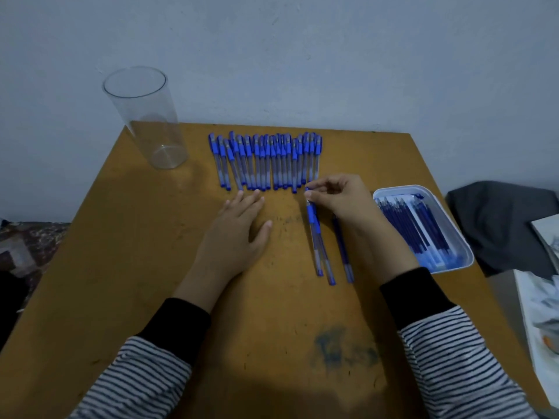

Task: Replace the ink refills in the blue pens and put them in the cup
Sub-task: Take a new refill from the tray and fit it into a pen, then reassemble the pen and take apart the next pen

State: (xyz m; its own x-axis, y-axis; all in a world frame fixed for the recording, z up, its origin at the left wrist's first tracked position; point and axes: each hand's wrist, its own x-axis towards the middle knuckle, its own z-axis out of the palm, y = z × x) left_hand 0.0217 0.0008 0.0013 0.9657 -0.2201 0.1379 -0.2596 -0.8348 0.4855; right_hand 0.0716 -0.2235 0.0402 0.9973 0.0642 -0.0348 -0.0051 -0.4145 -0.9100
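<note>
A row of several blue capped pens (266, 160) lies side by side at the back of the brown table (145, 267). Three more blue pens (322, 246) lie apart in front of that row, pointing toward me. My right hand (341, 201) pinches the capped top end of one of these pens with fingertips and thumb. My left hand (239, 231) rests flat on the table, fingers straight, its fingertips just short of the row. A tall clear cup (145, 116) stands empty at the back left corner. A white tray (462, 237) at the right holds several blue refills (414, 225).
A dark grey cloth (502, 225) lies beyond the table's right edge, with papers (541, 313) in front of it. A blue ink stain (341, 349) marks the table near me. A pale wall rises right behind the table.
</note>
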